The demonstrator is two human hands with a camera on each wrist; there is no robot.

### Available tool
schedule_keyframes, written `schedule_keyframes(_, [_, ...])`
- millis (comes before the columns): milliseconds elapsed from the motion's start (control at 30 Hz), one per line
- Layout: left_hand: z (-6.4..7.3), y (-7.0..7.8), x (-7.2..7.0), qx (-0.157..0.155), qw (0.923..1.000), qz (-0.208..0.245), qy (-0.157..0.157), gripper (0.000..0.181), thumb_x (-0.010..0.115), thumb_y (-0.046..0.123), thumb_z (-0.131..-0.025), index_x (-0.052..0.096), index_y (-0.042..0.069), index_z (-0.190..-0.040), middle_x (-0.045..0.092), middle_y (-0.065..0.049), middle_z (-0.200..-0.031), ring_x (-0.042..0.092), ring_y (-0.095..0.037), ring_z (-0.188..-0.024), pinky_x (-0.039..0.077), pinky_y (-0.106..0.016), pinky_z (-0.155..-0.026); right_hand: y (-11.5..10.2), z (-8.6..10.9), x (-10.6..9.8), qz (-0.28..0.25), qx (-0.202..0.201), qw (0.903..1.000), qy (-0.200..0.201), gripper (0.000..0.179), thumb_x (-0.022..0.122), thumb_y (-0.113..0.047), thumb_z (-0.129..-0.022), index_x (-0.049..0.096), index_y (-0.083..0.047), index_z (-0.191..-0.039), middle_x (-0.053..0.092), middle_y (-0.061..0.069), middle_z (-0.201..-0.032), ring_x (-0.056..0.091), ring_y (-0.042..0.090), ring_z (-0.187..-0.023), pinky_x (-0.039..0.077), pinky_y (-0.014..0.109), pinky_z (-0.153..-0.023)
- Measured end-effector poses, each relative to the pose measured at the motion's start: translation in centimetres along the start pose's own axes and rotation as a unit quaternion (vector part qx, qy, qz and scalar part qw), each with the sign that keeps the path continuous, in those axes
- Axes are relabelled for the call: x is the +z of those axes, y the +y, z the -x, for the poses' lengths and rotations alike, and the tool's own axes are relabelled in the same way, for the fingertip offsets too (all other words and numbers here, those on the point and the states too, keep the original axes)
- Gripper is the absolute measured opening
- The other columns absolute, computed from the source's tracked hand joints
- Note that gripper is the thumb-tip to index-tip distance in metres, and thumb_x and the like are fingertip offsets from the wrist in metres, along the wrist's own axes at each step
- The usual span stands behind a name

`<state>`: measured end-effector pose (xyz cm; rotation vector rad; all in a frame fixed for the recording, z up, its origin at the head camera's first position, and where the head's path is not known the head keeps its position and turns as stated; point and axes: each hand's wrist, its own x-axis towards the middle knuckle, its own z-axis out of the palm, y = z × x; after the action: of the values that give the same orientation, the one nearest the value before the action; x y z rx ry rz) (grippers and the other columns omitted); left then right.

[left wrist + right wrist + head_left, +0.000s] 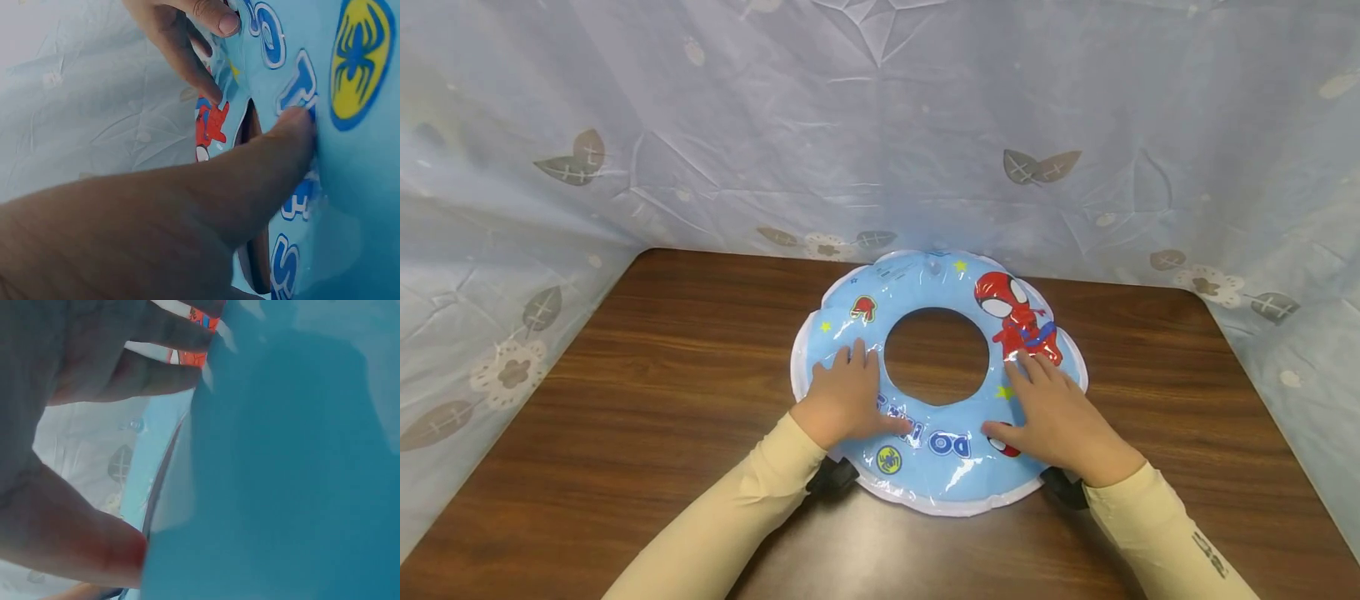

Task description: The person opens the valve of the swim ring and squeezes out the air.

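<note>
A light blue inflatable swim ring [940, 492] with a white scalloped edge lies on the brown table, printed with a red cartoon figure, stars and lettering. On its left side rests my left hand [842, 396], fingers spread and thumb over the letters. The right hand [1056, 417] lies on the ring's right side, its fingertips at the red figure [1018, 321]. In the left wrist view, the left thumb [269, 156] presses on the lettering near a yellow spider badge [362, 62]. The right wrist view has the right fingers [156, 375] spread against the blue vinyl.
The wood-grain table [685, 350] extends to both sides of the ring. A pale curtain [880, 125] with leaf and flower prints hangs behind the table and along both sides. The ring's far edge lies close to the curtain. Dark wrist straps [833, 477] show under the forearms.
</note>
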<state>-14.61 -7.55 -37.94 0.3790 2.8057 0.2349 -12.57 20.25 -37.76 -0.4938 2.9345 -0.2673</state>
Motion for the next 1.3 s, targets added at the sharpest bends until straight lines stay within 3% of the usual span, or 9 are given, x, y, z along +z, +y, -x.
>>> schedule_keyframes(133, [-0.11,0.10,0.20,-0.001,1.0000,-0.004,0.000,0.118,0.077,0.073,-0.076,0.037,-0.005,-0.156,0.030,-0.028,-0.164,0.032,-0.047,-0.149,0.034,-0.072,-0.110,-0.03,-0.03,0.27,0.001,0.011,0.9998,-0.019,0.101,0.079,-0.056,-0.083,0.042,0.007,-0.153,0.035,0.033,-0.159,0.031,0.055,-0.145,0.034,0.072,-0.109])
schedule_keyframes(300, [-0.11,0.19,0.31,-0.002,0.9999,-0.013,0.000,0.118,0.077,0.073,-0.076,0.037,-0.005,-0.155,0.032,-0.028,-0.163,0.034,-0.046,-0.149,0.036,-0.071,-0.109,0.00,-0.13,0.57,0.025,0.010,0.9989,-0.037,0.095,0.076,-0.058,-0.084,0.048,0.004,-0.150,0.036,0.032,-0.159,0.035,0.056,-0.143,0.039,0.072,-0.105])
schedule_keyframes(500, [-0.13,0.20,0.31,0.001,0.9997,-0.023,-0.001,0.118,0.077,0.074,-0.076,0.038,-0.006,-0.155,0.033,-0.028,-0.162,0.035,-0.046,-0.148,0.037,-0.071,-0.109,0.03,-0.23,0.73,0.036,0.002,0.9986,-0.038,0.089,0.075,-0.059,-0.086,0.053,0.002,-0.148,0.038,0.032,-0.158,0.040,0.056,-0.141,0.042,0.070,-0.103])
schedule_keyframes(900, [-0.15,0.09,0.20,0.009,0.9997,-0.021,-0.007,0.116,0.076,0.073,-0.078,0.037,-0.004,-0.156,0.033,-0.027,-0.163,0.035,-0.046,-0.148,0.034,-0.070,-0.111,0.28,-0.38,0.86,0.023,0.007,0.9983,-0.053,0.091,0.074,-0.060,-0.086,0.050,-0.002,-0.152,0.038,0.031,-0.158,0.041,0.056,-0.140,0.047,0.068,-0.100])
schedule_keyframes(1100, [0.11,0.23,-0.26,0.046,0.9986,-0.028,0.002,0.105,0.071,0.071,-0.083,0.044,-0.002,-0.154,0.043,-0.022,-0.158,0.043,-0.043,-0.144,0.038,-0.063,-0.112,0.02,-0.54,0.49,0.006,-0.042,0.9991,-0.004,0.068,0.086,-0.046,-0.081,0.069,-0.009,-0.135,0.062,0.020,-0.138,0.059,0.042,-0.126,0.059,0.055,-0.088])
schedule_keyframes(1300, [0.63,0.73,-0.39,0.051,0.9979,-0.036,0.014,0.091,0.075,0.071,-0.081,0.062,-0.001,-0.135,0.063,-0.018,-0.129,0.058,-0.037,-0.120,0.049,-0.057,-0.099,-0.41,-0.38,0.15,-0.003,-0.080,0.9966,0.022,0.041,0.086,-0.035,-0.083,0.080,-0.013,-0.117,0.072,0.011,-0.118,0.068,0.031,-0.107,0.063,0.045,-0.077])
